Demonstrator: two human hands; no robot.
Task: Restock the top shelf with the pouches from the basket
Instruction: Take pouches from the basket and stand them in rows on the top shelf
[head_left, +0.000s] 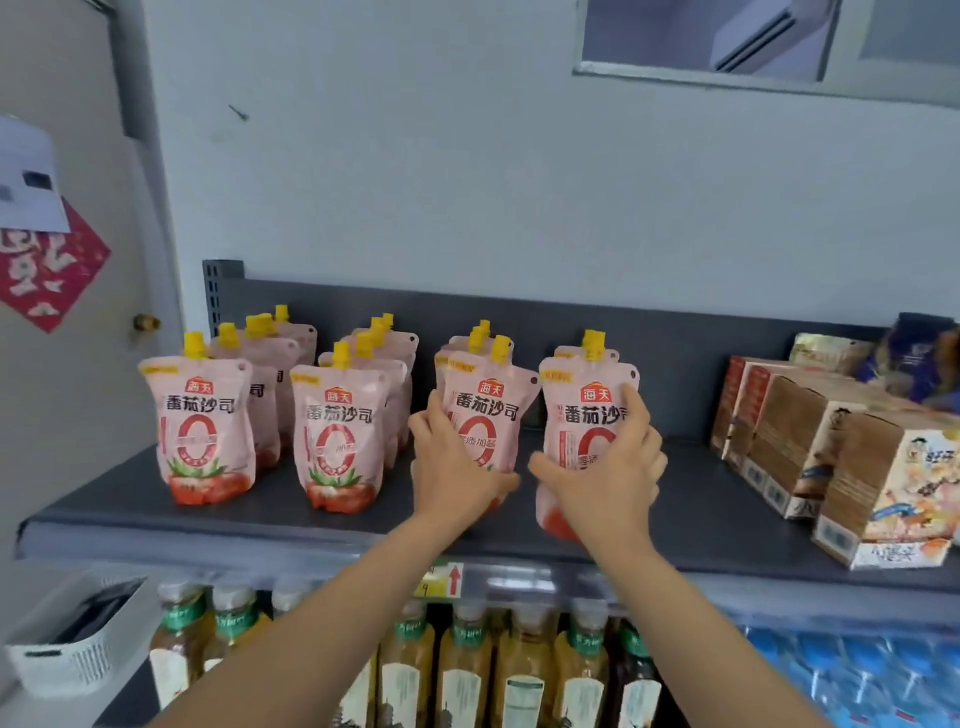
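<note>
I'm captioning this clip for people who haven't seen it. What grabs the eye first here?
Four rows of pink pouches with yellow caps stand on the dark top shelf. The left hand grips the third row's front pouch and the right hand the fourth's. Brown cartons sit at the right.

From my feed I see two bare forearms rising from the bottom edge of the frame, with no sleeves, cuffs or gloves anywhere along their visible length. My left hand (457, 467) and right hand (608, 467) carry no rings, watch, bracelet or band that I can make out. The fingernails look short and unpainted, though the picture is too soft for me to be sure.
</note>
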